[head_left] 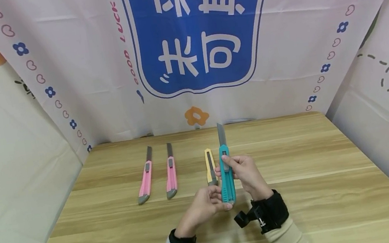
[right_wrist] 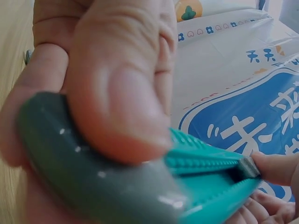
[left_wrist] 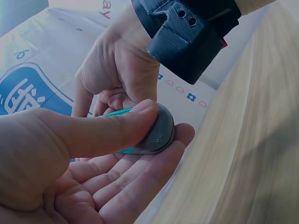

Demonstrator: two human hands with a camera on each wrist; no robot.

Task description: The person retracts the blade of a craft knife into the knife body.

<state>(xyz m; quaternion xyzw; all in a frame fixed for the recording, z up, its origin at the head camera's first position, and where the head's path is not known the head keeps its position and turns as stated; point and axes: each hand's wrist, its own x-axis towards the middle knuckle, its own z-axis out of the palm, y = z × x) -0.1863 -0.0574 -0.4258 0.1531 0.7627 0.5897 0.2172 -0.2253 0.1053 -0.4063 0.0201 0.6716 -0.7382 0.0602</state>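
A teal utility knife (head_left: 228,187) is held up in both hands, its blade (head_left: 221,134) extended and pointing away from me. My left hand (head_left: 204,205) pinches the dark grey end cap (left_wrist: 159,133) between thumb and fingers. Farther up, my right hand (head_left: 248,174) grips the body, its thumb against the grey slider (right_wrist: 248,168). Just left of the teal knife lies a yellow utility knife (head_left: 209,165) with no blade sticking out, partly hidden by the hands.
Two pink utility knives, one further left (head_left: 146,180) and one nearer the middle (head_left: 171,177), lie on the wooden table (head_left: 102,234) with blades extended away from me. A printed white cloth (head_left: 100,89) hangs behind the table's far edge.
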